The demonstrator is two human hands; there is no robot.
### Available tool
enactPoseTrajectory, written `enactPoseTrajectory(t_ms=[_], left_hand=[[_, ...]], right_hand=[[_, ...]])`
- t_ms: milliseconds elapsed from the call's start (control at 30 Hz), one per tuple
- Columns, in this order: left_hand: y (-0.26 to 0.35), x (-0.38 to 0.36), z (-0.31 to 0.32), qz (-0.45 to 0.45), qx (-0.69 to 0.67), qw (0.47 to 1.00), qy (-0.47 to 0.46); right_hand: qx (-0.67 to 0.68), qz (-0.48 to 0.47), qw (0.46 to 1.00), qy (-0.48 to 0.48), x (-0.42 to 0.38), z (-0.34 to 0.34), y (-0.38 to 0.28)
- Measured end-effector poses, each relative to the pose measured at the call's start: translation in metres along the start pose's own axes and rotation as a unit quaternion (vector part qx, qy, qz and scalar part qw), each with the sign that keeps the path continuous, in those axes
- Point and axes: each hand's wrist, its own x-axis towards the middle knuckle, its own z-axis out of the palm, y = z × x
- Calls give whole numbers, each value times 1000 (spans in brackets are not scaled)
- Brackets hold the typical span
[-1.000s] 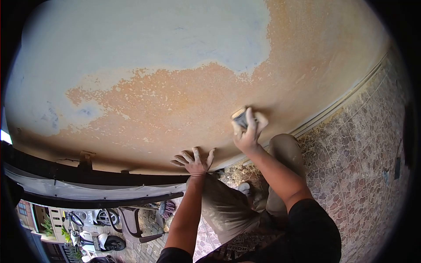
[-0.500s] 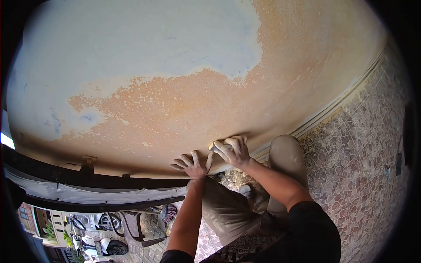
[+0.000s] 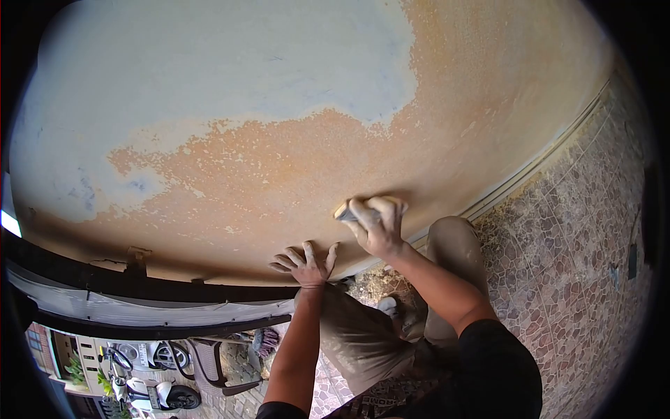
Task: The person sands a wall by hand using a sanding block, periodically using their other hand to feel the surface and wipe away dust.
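Note:
My right hand point(image 3: 379, 229) is closed around a sanding block point(image 3: 341, 211), yellowish with a dark grey side. It holds the block flat against the lower part of the wall point(image 3: 300, 160). Much of the block is hidden under my dusty fingers. My left hand point(image 3: 308, 268) lies on the wall with fingers spread and nothing in it, lower and to the left of the block. The wall has a worn orange-tan area below a large pale bluish-white patch point(image 3: 230, 63).
Pale dust and flakes lie along the wall's foot on the stone-patterned floor point(image 3: 544, 279). My bent knee point(image 3: 457, 244) is close to the wall. A dark-edged frame point(image 3: 174, 304) runs along the left. Beyond it stand a chair point(image 3: 209, 363) and a white motorcycle point(image 3: 150, 391).
My right hand has moved up the wall with the sanding block, away from my left hand. The left hand stays almost in place.

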Motion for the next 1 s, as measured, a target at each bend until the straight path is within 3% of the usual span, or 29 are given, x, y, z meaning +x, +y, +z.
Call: enactPoseTrajectory(t_ms=[100,200,267,300,367,500,600,700,767,833,900,1000], left_hand=[[-1,-7,1,-4,5,1000,-3],[0,-6,3,-5,0,1000,3],[1,-6,0,-7,-1,1000,2],[1,-5,-1,-2,1,1000,0],[-2,1,6,6,6,1000,0],[2,-13,-2,-24,-25,999,-7],[3,-8,3,-31,-14,999,-13],[1,-10,3,-23,-26,999,-8],[-3,-7,3,-16,-30,999,-20],[0,-8,2,-18,-30,999,0],[2,-8,2,-23,-24,999,-1],[3,-7,3,-29,-23,999,-1]], right_hand=[[74,189,961,186,85,-10,10],[121,150,962,196,54,21,5],[32,-55,998,19,-2,14,-7],[-4,-98,993,-73,-23,10,-8],[-2,-62,996,-61,0,-2,-17],[48,177,962,201,122,-16,10],[63,128,965,220,112,3,-4],[75,-62,995,25,20,20,-29],[45,-84,994,-44,24,3,-34],[16,-16,1000,11,55,-6,-26],[152,182,949,206,103,-6,-15],[93,106,968,210,88,10,-8]])
